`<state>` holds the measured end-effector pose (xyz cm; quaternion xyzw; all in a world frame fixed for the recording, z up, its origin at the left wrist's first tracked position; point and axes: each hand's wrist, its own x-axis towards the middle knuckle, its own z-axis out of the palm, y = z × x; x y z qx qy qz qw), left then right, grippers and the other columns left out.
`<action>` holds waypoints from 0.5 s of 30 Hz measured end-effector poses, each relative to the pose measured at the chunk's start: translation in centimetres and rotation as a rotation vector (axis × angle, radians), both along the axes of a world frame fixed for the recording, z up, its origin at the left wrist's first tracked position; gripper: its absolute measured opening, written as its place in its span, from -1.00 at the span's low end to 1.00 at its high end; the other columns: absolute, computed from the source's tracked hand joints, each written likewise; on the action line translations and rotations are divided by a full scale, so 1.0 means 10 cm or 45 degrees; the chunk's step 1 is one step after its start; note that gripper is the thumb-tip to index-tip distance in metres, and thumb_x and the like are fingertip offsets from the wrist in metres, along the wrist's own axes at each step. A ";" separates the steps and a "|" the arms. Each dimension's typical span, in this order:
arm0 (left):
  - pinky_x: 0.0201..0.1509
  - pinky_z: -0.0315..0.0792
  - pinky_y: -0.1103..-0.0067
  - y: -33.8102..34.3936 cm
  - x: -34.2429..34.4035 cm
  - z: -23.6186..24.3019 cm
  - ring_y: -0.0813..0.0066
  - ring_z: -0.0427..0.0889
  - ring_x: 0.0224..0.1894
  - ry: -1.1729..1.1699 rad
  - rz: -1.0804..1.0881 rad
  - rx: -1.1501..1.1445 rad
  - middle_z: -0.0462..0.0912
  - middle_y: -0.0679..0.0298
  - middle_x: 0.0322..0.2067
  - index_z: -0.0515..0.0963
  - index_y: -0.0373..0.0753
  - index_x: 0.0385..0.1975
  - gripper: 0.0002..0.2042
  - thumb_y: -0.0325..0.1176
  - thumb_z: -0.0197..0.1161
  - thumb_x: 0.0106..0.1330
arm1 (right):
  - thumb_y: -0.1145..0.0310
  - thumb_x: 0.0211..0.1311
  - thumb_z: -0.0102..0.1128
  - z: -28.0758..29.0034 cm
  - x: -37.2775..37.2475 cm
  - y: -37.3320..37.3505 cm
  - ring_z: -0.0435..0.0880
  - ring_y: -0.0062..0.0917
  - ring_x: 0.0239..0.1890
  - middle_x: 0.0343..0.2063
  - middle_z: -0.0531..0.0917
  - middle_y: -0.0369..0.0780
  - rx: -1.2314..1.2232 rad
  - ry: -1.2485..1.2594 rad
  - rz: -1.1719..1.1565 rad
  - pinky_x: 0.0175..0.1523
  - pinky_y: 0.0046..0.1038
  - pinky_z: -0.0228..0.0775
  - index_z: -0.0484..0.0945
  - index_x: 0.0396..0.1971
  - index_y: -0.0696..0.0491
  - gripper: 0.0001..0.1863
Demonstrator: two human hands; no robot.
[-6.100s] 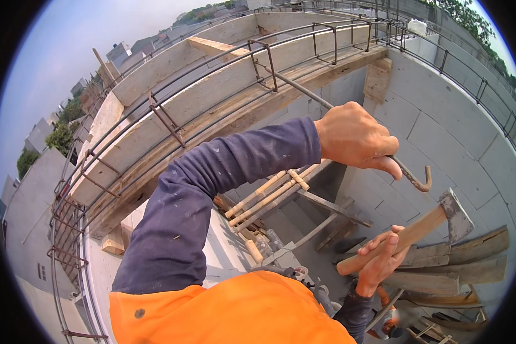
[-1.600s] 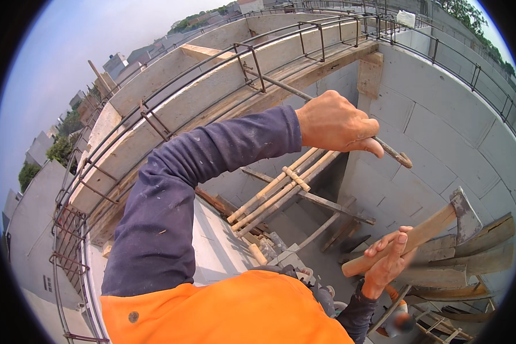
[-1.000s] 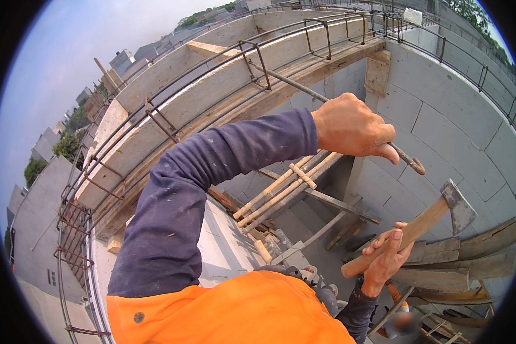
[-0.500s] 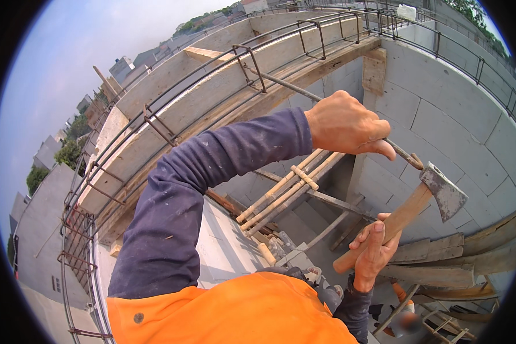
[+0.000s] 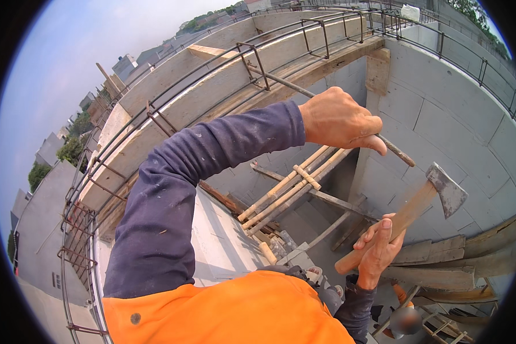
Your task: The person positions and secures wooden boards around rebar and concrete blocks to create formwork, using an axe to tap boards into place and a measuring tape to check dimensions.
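My left hand [image 5: 341, 119] is closed around a thin wooden stick [image 5: 397, 151]. The stick slants from the rebar at upper left, through my fist, to a bare end above the blue-grey block wall's face. Below and to the right, my right hand [image 5: 379, 247] grips the wooden handle of a hatchet [image 5: 414, 207]. Its grey metal head is up and to the right, a small gap from the stick's end. The handle looks slightly smeared by motion. My palm partly covers the lower handle.
A rebar cage [image 5: 257, 62] runs along a concrete beam form with a timber plank [image 5: 304, 74]. Bamboo poles [image 5: 295, 180] slope down below my left arm. Curved boards [image 5: 436, 275] lie at lower right, where another person [image 5: 406, 318] is partly seen. A block wall [image 5: 441, 123] rises right.
The curled piece at the stick's tip is gone, leaving a shorter end. The hatchet head has come apart from the stick. My left hand has shifted slightly left and up.
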<state>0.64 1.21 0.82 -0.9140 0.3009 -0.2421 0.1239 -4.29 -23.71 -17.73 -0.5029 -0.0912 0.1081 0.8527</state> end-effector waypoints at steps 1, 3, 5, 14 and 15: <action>-0.69 0.34 0.53 -0.01 -0.02 0.01 0.42 0.48 -0.76 -0.026 -0.039 -0.029 0.41 0.36 -0.77 0.40 -0.09 -0.61 -0.47 0.23 0.13 0.44 | 0.06 0.53 0.15 0.07 0.03 -0.05 0.44 -0.64 -0.72 -0.65 0.42 -0.32 0.213 -0.077 -0.058 -0.61 -0.56 0.41 0.35 -0.02 0.10 -0.60; -0.70 0.34 0.52 -0.04 0.01 -0.03 0.42 0.49 -0.76 -0.018 -0.095 -0.092 0.41 0.37 -0.77 0.40 -0.09 -0.62 -0.46 0.23 0.11 0.45 | 0.05 0.53 0.14 0.08 0.17 -0.15 0.45 -0.65 -0.71 -0.64 0.43 -0.32 0.168 -0.139 -0.161 -0.61 -0.58 0.41 0.35 -0.01 0.10 -0.59; -0.70 0.34 0.51 -0.03 -0.03 -0.07 0.41 0.49 -0.77 -0.013 -0.087 -0.093 0.41 0.37 -0.77 0.39 -0.09 -0.63 -0.45 0.24 0.11 0.45 | 0.03 0.54 0.13 0.11 0.21 -0.16 0.46 -0.68 -0.68 -0.62 0.43 -0.32 0.077 -0.183 -0.181 -0.60 -0.59 0.42 0.35 0.00 0.10 -0.58; -0.64 0.47 0.48 -0.14 0.01 -0.02 0.30 0.58 -0.75 0.095 -0.055 -0.161 0.52 0.29 -0.78 0.50 -0.15 -0.64 -0.36 0.31 0.01 0.47 | 0.06 0.56 0.07 0.04 0.10 -0.10 0.45 -0.68 -0.69 -0.63 0.43 -0.33 0.045 -0.025 -0.141 -0.61 -0.58 0.42 0.35 0.00 0.07 -0.63; -0.64 0.47 0.48 -0.17 0.03 0.01 0.30 0.57 -0.76 0.105 -0.046 -0.169 0.52 0.28 -0.79 0.50 -0.15 -0.64 -0.35 0.32 0.00 0.47 | 0.06 0.56 0.06 0.03 0.09 -0.10 0.45 -0.68 -0.69 -0.63 0.42 -0.33 0.041 -0.025 -0.138 -0.61 -0.58 0.42 0.35 0.00 0.08 -0.63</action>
